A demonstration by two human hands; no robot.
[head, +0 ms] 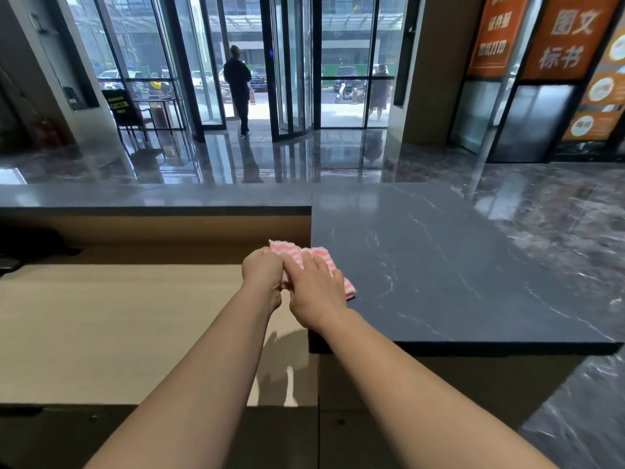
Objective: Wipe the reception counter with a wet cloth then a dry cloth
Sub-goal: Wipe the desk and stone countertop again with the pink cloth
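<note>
At the left edge of the counter (439, 265), the striped cloth (287, 249) lies under both hands: left hand (262, 269) gripping its end, right hand (316, 289) pressing flat, the stone spreading rightward.

I read the counter top (439, 258) as dark grey stone w/ thin white veins, polished smooth, soft sheen. Cloth (287, 247) at its edge: soft woven fabric, pink/white stripes, ribbed texture, matt. Lower desk (118, 316) beside it looks like pale wood-grain laminate, smooth, matt. Lobby floor (541, 204) is dark veined stone, v. glossy, mirror-like reflections. Doors (294, 62): clear glass in dark metal frames; frame finish too far off to tell.
</note>
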